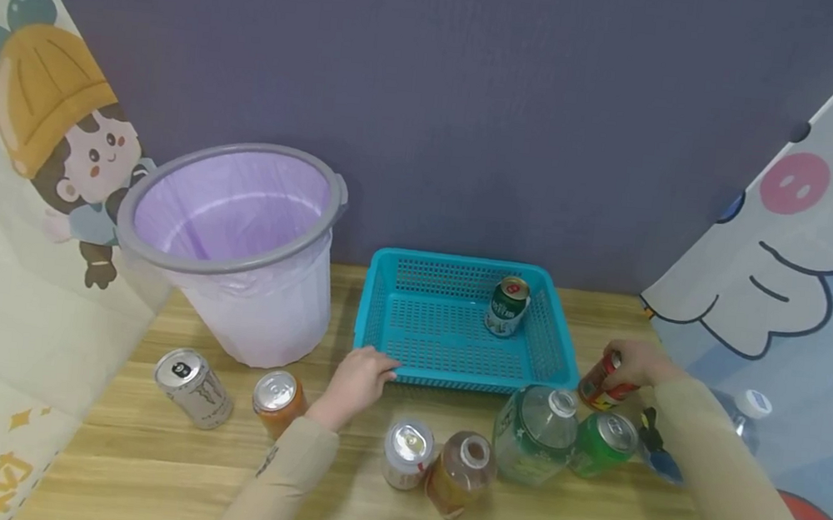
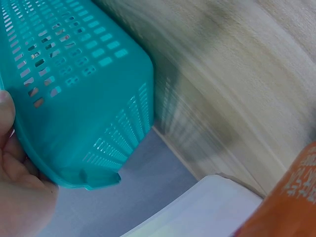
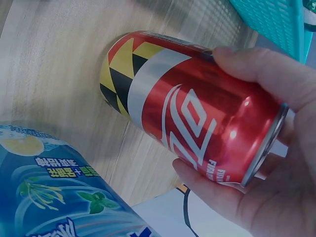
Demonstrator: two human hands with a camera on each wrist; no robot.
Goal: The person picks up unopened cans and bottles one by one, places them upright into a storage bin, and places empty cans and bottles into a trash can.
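Note:
My left hand (image 1: 357, 384) grips the near rim of a turquoise plastic basket (image 1: 381, 315), close to its left corner. In the left wrist view the thumb lies over the rim, with the other fingers partly hidden. To the basket's right, my right hand (image 1: 636, 365) holds a red drink can (image 3: 197, 113) around its upper part. The yellow-and-black checked lower end of that can is close to the tabletop. Inside the basket, toward the right, stands a green can (image 1: 506, 309).
A lined bin (image 1: 291, 307) stands left of the basket. Along the front are a grey can (image 1: 203, 398), orange can (image 1: 280, 406), white can (image 1: 407, 456), amber bottle (image 1: 459, 478), large clear bottle (image 1: 535, 439) and bright green can (image 1: 597, 449). A blue label (image 3: 64, 187) lies near the right hand.

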